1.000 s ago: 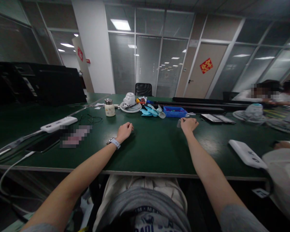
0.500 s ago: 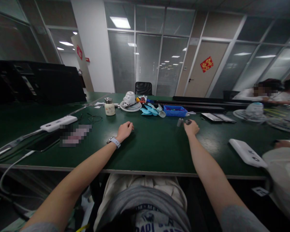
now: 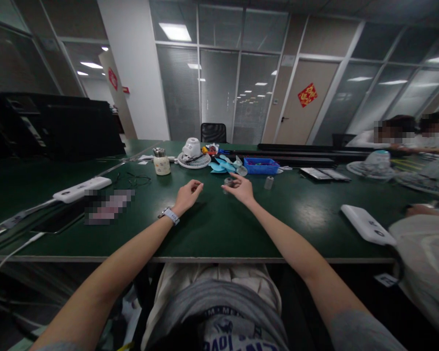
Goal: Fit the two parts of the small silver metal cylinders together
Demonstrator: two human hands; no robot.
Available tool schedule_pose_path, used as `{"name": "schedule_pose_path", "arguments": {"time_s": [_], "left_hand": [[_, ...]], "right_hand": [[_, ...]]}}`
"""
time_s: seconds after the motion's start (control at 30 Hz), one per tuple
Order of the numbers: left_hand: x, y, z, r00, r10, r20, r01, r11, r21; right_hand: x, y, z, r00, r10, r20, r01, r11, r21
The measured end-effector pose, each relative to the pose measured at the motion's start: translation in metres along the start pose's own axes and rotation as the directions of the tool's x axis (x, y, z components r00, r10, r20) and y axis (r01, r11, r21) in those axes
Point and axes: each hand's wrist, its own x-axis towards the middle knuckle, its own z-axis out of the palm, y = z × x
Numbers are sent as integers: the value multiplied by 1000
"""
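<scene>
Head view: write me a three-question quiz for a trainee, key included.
1. Which of the wearer's hands has its thumb and fingers at a small grey cylinder?
2. True or false: the watch is on the left wrist.
3. Which is nearest the second small cylinder: (a) cream bottle, (b) blue tray, (c) black office chair?

Key: 1. Right hand. 2. True. 3. b.
</scene>
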Motion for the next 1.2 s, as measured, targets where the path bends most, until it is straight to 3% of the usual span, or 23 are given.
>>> {"name": "schedule_pose_path", "arguments": {"time_s": [0.1, 0.23, 0.43, 0.6, 0.87, 0.93, 1.03, 1.13, 1.2], "left_hand": [[-3, 10, -1, 995, 98, -22, -99, 993, -56], [-8, 21, -1, 979, 188, -75, -195, 975, -103], [-10, 25, -1, 964, 266, -15, -265, 949, -169], [-10, 25, 0, 960, 279, -32, -281, 947, -158], [-5, 26, -3, 955, 217, -202, -242, 964, -110], [-2, 17, -6, 970, 179, -165, -194, 978, -78], [1, -2, -6, 994, 113, 7, -113, 993, 22], [2, -16, -3, 981, 37, 192, -46, 998, 41], [2, -20, 0, 971, 13, 237, -20, 999, 28]], "right_hand": [[-20, -15, 31, 982, -32, 184, 1, 986, 167], [-35, -25, 45, 967, -38, 251, -20, 974, 225], [-41, -28, 45, 968, -93, 234, 36, 971, 237], [-43, -29, 45, 968, -133, 213, 94, 979, 182], [-42, -20, 50, 982, -83, 168, 58, 988, 146], [-41, -18, 49, 989, -50, 142, 29, 989, 146], [-37, -16, 45, 994, 21, 108, -39, 985, 166], [-35, -14, 41, 990, 81, 113, -104, 972, 212], [-34, -12, 40, 985, 111, 132, -139, 964, 225]]}}
